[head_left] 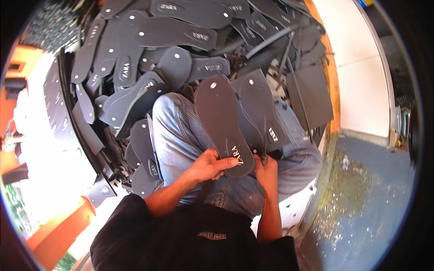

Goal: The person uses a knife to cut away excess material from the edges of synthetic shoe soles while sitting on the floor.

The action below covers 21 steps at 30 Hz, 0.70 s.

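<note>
Fingers first: our left hand (209, 168) is closed on the heel of a dark foam insole (218, 108), thumb flat over the pale lettering, the rest tucked underneath. Our right hand (266, 170) is curled up just beside the heel's right edge, around what looks like a small dark thing (264, 159); can't tell what it is. Key bit: the insole's long axis runs away from us, leaning slightly left, so heel's close, toe's far, and our left hand has the firmer hold. It's above our faded blue jeans (174, 117), partly covering a second insole-shaped piece (254, 101) with a squared corner by the toe. Both look matte and thin, with waisted outlines and little white ovals. Beyond our knees there's a messy heap of black insoles (176, 35), all smooth curves, plus skinny offcut strips (270, 43).
</note>
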Tool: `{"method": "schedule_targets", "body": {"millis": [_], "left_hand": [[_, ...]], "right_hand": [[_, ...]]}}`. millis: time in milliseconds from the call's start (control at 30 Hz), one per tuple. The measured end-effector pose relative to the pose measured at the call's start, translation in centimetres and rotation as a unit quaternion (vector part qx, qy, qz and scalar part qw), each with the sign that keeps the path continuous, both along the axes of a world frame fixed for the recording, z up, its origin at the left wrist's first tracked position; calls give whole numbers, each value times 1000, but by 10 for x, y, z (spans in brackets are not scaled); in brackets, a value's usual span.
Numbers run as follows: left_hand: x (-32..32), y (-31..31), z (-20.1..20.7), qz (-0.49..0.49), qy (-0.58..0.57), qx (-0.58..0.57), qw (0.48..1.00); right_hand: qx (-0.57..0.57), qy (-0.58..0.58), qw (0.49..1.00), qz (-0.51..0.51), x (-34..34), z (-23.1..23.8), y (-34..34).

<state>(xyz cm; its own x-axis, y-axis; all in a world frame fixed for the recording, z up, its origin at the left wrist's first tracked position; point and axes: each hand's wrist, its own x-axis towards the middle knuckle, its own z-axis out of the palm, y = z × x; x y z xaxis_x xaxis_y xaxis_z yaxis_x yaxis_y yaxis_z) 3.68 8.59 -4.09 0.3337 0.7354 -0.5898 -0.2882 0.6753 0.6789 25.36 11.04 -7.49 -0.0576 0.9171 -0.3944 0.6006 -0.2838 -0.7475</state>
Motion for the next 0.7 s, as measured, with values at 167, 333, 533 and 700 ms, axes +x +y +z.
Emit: {"method": "schedule_targets", "body": {"millis": [167,333,533,700], "left_hand": [[-107,127,58,52,277,258,924],[-130,182,61,240,264,299,885],[-12,62,-84,286,70,-86,952],[46,32,-87,302,18,-137,943]], "right_hand": [[-2,-3,999,-31,-1,-4,-7],[20,39,995,-91,-8,6,-2],[41,80,988,-129,0,5,2],[21,74,990,-121,-4,1,4]]}}
